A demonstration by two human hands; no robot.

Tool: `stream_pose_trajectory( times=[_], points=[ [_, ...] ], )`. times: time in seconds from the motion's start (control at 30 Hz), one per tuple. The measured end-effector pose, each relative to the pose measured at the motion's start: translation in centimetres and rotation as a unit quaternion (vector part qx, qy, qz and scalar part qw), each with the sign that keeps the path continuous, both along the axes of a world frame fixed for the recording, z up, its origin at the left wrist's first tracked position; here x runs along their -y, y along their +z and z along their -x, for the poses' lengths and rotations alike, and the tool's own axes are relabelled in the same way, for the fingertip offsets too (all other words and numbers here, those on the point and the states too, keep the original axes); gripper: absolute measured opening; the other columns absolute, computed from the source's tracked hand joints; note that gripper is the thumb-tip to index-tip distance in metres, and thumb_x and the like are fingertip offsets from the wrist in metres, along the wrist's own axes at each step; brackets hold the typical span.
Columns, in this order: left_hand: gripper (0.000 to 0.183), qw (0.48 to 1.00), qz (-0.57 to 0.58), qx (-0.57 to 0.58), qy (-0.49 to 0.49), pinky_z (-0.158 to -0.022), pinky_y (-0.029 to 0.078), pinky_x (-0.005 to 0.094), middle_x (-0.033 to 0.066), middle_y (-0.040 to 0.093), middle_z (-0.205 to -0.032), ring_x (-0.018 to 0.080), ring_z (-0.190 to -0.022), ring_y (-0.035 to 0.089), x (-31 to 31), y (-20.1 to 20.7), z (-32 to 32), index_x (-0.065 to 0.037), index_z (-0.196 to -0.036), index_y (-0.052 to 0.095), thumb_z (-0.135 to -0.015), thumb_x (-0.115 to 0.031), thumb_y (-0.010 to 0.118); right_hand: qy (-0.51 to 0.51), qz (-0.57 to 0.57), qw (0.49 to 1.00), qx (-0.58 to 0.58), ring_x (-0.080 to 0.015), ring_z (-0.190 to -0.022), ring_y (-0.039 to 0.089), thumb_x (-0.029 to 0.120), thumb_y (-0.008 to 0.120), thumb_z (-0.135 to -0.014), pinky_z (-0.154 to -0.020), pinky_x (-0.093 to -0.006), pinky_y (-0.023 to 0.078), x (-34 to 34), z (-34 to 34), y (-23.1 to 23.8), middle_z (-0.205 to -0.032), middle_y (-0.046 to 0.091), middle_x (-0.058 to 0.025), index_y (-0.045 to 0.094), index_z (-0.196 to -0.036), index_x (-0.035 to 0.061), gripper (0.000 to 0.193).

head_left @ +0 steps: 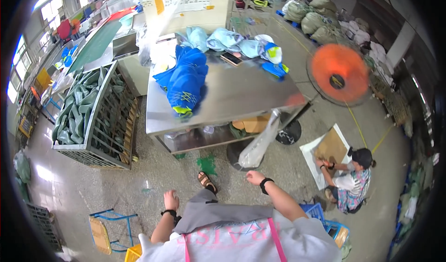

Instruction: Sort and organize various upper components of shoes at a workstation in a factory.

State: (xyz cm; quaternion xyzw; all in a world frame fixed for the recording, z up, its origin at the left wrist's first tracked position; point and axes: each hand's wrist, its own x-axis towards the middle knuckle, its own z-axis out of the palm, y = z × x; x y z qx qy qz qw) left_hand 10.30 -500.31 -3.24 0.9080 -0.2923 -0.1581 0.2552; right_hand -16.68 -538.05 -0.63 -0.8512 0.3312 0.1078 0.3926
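My left hand (171, 200) hangs over the floor in front of me, fingers loosely curled, and no object shows in it. To its right my right hand (255, 177) is also curled with nothing seen in it, close below a clear plastic bag (255, 146) hanging from the table's front. Both wrists wear dark bands. The steel table (232, 88) stands beyond my hands, touched by neither. On it lie a stack of blue shoe uppers (188, 78) with yellow-green tips, light blue cloth pieces (223, 40) and a phone (231, 59).
Left stands a metal cage (95, 115) of dark green shoe lasts (76, 115). A blue-framed stool (111, 229) is at lower left. Right, a person (350, 180) crouches over a brown board (332, 146). An orange fan (338, 71) stands beyond, with stuffed sacks (320, 18) behind.
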Motion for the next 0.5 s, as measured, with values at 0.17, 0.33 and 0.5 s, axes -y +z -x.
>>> stream_pose_trajectory(
  times=[0.17, 0.33, 0.5],
  points=[
    [0.05, 0.967, 0.164, 0.192, -0.016, -0.099, 0.027, 0.0466, 0.0172, 0.045, -0.111, 0.0378, -0.112, 0.035, 15.4, 8.5, -13.6, -0.004, -0.108, 0.045, -0.061, -0.002, 0.061, -0.007, 0.047, 0.996, -0.079, -0.0288, -0.085, 0.06, 0.02, 0.057, -0.076, -0.074, -0.038, 0.047, 9.5, -8.5, 2.5, -0.091, 0.063, -0.0138, 0.057, -0.099, 0.0072, 0.026],
    [0.066, 0.957, 0.215, 0.195, -0.02, -0.1, 0.026, 0.0452, 0.0191, 0.037, -0.123, 0.0379, -0.117, 0.032, 28.2, 15.6, -21.5, -0.004, -0.119, 0.037, -0.062, -0.011, 0.07, -0.092, 0.028, 0.993, 0.074, -0.0293, -0.08, 0.061, 0.02, 0.054, -0.079, -0.07, -0.0369, 0.047, 12.8, -18.1, 4.7, -0.085, 0.063, -0.0134, 0.056, -0.102, 0.0111, 0.025],
    [0.074, 0.95, 0.258, 0.173, -0.028, -0.096, 0.032, 0.0427, 0.0203, 0.034, -0.123, 0.0356, -0.113, 0.037, 32.4, 13.5, -26.3, -0.004, -0.127, 0.028, -0.066, -0.011, 0.069, -0.049, -0.209, 0.964, 0.158, -0.0166, -0.076, 0.061, 0.016, 0.057, -0.08, -0.067, -0.0307, 0.048, 11.6, -25.7, 7.1, -0.089, 0.062, -0.0087, 0.047, -0.113, 0.0027, 0.037]
  ],
)
